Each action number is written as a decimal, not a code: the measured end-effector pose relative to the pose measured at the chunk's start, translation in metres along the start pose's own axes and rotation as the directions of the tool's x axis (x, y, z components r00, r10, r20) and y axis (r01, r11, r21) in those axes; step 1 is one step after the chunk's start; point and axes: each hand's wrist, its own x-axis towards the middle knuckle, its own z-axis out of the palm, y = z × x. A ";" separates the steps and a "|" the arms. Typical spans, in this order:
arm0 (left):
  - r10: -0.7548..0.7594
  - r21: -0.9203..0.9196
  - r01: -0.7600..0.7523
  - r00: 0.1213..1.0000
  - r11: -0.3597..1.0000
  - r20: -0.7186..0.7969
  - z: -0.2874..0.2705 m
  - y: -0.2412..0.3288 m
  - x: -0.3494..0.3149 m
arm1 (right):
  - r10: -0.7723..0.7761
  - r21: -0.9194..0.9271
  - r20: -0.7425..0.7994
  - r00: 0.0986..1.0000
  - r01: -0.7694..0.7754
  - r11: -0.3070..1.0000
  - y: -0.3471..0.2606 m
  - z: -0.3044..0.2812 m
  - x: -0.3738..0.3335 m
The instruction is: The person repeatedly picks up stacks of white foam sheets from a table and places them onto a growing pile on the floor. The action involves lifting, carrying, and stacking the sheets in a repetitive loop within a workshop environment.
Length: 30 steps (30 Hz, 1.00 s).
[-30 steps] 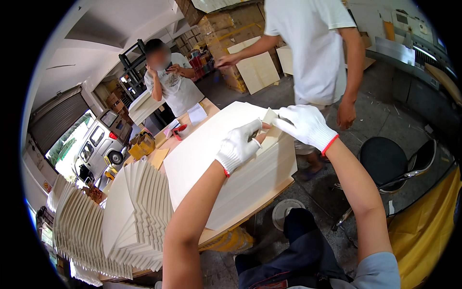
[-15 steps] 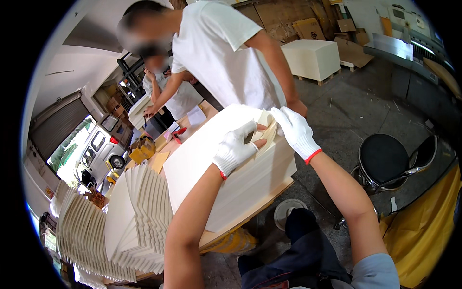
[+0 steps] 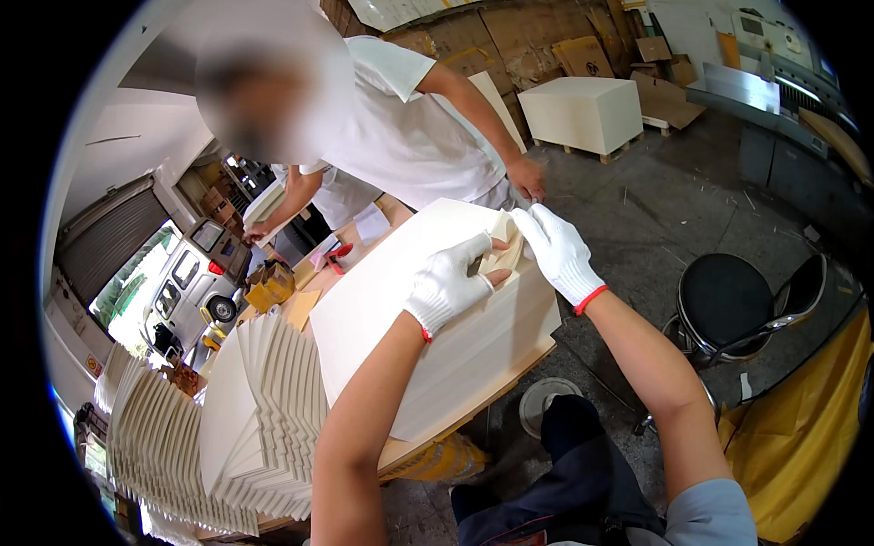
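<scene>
A stack of white sheets (image 3: 464,364) was laid on the table (image 3: 455,435), its near right corner placed under both gloved hands; the top sheets were bent up at that corner, between the fingers of the two hands. The bare-tipped thumb and forefinger of the left hand (image 3: 453,282) were set apart, with both tips laid against the bent sheets; the right hand (image 3: 557,250) was held at the corner's outer edge, its fingers nearly straight and close together; whether any sheet was pinched by either hand could not be told.

Compared with a second earlier, the right hand had been lowered from above the corner to its outer side, while the left was kept nearly in place; the nearer co-worker (image 3: 410,136) had been shifted leftward, bent over the table's far side; a white block (image 3: 583,114) on a pallet had been brought into view.
</scene>
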 end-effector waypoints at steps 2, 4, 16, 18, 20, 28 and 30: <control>0.083 0.060 -0.080 0.996 0.995 -0.046 0.003 -0.012 0.001 | -0.006 0.038 -0.005 1.000 0.006 0.999 -0.003 0.003 -0.001; 0.090 0.020 -0.089 0.994 0.996 -0.056 0.004 -0.017 0.002 | 0.010 0.072 0.003 1.000 -0.010 0.997 -0.006 0.003 -0.001; 0.082 -0.070 -0.090 0.991 0.993 -0.107 0.002 -0.007 -0.003 | 0.112 0.093 0.082 0.990 -0.119 0.989 -0.018 -0.007 -0.003; 0.116 -0.061 -0.124 0.985 0.990 -0.128 0.003 -0.011 -0.003 | 0.035 0.074 0.024 0.999 -0.036 0.997 -0.010 -0.002 -0.002; 0.126 -0.010 -0.127 0.988 0.992 -0.088 0.002 -0.014 -0.001 | -0.001 0.058 -0.010 1.000 0.001 0.998 -0.006 0.001 -0.002; 0.104 0.035 -0.102 0.992 0.994 -0.073 0.005 -0.010 0.000 | 0.045 0.091 0.003 0.999 -0.045 0.995 0.003 0.007 0.000; 0.072 -0.005 -0.072 0.996 0.997 -0.052 0.006 -0.011 0.002 | 0.058 0.083 0.006 0.998 -0.058 0.995 0.003 0.005 0.000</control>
